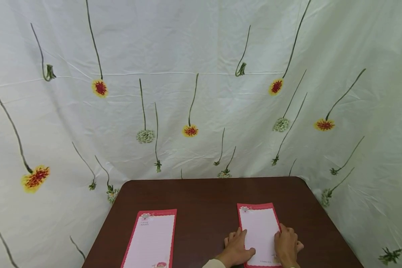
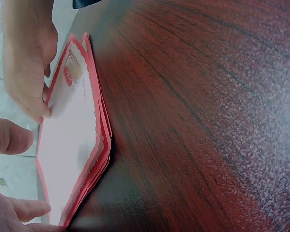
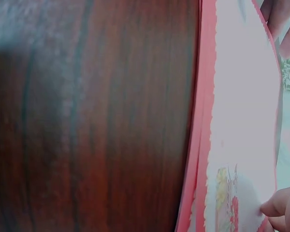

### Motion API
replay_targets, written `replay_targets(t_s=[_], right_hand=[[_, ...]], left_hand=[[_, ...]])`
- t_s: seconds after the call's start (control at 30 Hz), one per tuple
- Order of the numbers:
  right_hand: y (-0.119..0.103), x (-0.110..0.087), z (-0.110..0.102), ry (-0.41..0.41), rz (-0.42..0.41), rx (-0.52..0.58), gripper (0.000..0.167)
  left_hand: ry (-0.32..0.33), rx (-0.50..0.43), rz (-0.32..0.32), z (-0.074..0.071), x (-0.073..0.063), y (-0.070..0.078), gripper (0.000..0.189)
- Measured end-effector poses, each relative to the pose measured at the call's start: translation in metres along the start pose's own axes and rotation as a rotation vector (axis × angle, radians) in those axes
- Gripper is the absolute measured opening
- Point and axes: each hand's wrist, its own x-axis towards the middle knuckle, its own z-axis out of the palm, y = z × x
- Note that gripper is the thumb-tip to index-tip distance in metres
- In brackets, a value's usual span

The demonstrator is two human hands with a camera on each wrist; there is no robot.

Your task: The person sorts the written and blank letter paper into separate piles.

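A small stack of red-bordered notepaper sheets (image 1: pixel 259 238) lies on the table, with its layered edges showing in the left wrist view. My left hand (image 1: pixel 236 248) is at the stack's left side, fingers extended along the edge and thumb reaching over the top sheet. In the left wrist view its fingers (image 2: pixel 31 209) meet the paper's edge, while the thumb stands apart from them. On the opposite side, my right hand (image 1: pixel 286 243) pinches the right edge. Its thumb (image 3: pixel 278 203) lies on the top sheet near the printed picture, with a finger just below the edge.
Another red-bordered notepaper sheet (image 1: pixel 154 240), lined and with small writing at its top, lies on the left of the dark brown table (image 1: pixel 201 193). A white flower-print cloth (image 1: pixel 194 100) hangs behind and around the table.
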Motion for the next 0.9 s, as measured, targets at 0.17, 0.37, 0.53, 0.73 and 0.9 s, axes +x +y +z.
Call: replay_targets(t_s=[0.17,0.37,0.53,0.73,0.9], right_hand=[[0.0000,-0.0013,0.0026,-0.004,0.016,-0.002,0.040],[0.0004,-0.0037,0.0033,-0.026,0.032,0.000,0.041],[0.0007,-0.0044,0.0022,-0.050,0.040,0.005,0.041],[0.0014,-0.0041,0.0027,-0.063,0.050,0.001,0.042],[-0.0001,-0.0037,0.0020,-0.036,0.045,0.002,0.046]], left_hand=[[0.002,-0.006,-0.005,-0.0004,-0.0008,-0.0009,0.074],[-0.010,-0.020,-0.015,0.0003,-0.0008,-0.0031,0.077],[0.002,-0.019,-0.013,0.0000,0.0001,-0.0030,0.076],[0.020,-0.011,-0.006,0.0005,0.0009,-0.0036,0.076],[0.036,-0.013,-0.004,-0.0026,-0.0005,-0.0041,0.074]])
